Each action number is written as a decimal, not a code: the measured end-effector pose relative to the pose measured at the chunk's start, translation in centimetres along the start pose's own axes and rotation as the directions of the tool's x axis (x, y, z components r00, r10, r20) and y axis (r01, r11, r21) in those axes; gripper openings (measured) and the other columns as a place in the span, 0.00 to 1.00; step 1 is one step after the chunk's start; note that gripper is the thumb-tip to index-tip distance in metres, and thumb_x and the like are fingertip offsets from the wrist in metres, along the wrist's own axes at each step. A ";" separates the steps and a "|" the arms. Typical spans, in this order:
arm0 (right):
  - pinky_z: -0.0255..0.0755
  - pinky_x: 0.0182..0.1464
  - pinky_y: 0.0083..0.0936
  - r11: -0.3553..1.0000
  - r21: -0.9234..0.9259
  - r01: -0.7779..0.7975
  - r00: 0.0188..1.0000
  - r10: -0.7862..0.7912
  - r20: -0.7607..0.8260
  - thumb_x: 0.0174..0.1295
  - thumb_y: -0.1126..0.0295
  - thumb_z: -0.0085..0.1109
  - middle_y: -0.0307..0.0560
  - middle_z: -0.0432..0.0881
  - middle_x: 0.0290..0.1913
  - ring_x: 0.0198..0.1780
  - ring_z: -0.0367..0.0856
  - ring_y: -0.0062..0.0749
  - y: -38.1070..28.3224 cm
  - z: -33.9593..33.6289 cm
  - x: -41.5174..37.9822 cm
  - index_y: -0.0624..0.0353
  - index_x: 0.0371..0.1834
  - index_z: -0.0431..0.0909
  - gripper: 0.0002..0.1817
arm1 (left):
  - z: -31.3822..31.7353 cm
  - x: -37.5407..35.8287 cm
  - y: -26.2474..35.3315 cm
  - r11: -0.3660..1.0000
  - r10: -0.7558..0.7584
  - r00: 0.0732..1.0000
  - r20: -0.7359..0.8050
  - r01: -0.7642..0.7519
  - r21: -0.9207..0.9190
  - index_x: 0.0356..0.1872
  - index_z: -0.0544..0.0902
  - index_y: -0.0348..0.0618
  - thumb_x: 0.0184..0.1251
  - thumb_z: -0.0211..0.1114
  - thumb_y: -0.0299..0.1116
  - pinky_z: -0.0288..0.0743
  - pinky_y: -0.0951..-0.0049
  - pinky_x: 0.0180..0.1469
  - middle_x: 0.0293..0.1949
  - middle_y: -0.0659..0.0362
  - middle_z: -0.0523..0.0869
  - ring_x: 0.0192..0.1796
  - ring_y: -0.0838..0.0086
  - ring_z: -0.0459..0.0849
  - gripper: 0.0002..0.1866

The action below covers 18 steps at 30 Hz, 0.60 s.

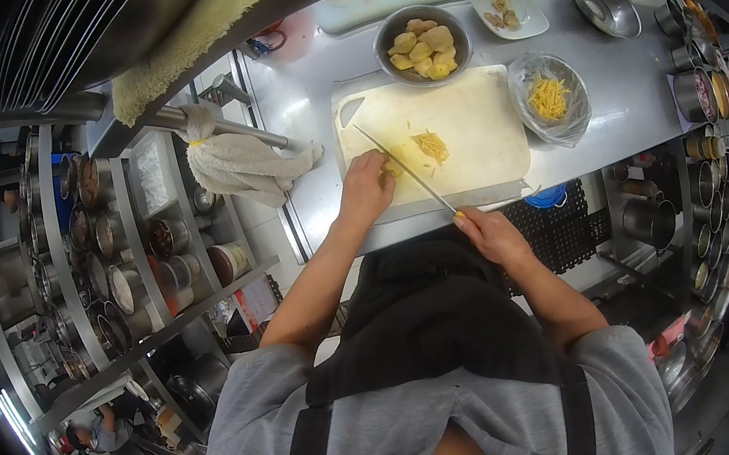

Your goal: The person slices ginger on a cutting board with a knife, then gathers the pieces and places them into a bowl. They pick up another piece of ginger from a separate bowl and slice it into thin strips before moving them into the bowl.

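Cutting board [492,148]: room right of shreds [432,147]; metal bowl [461,30] blocks beyond.

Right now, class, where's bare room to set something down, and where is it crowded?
Free: the counter between the lined bowl and the pot to its right; the right side of the board, between the shreds and that bowl. Crowded: the board's left and middle, with left hand, knife and shreds; its far edge, by the potato bowl.

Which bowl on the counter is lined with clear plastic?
The bowl of yellow shreds, right of the cutting board; the chunk-filled bowl, top-right steel bowl and white dish show none.
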State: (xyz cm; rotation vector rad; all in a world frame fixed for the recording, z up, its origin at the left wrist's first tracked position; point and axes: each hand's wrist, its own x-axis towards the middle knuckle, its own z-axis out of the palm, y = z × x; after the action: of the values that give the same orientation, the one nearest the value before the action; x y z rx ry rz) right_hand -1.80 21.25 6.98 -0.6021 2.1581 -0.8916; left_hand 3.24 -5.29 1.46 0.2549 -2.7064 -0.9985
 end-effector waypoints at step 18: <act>0.72 0.49 0.53 0.998 0.004 0.061 0.998 -0.061 -0.009 0.75 0.54 0.49 0.68 0.83 0.40 0.46 0.80 0.67 -0.9 0.7 2.2 0.57 0.53 0.79 0.19 | 0.3 -0.1 -0.3 1.000 -0.003 0.999 -0.037 0.002 -0.020 0.45 0.80 0.38 0.56 0.67 0.24 0.77 0.54 0.52 0.43 0.47 0.84 0.48 0.49 0.81 0.14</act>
State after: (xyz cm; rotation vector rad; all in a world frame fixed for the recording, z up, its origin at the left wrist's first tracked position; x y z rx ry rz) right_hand -2.54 19.00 6.31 -0.6659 2.1547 -0.9330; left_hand 3.31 -5.31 1.01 0.2703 -2.6622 -1.0100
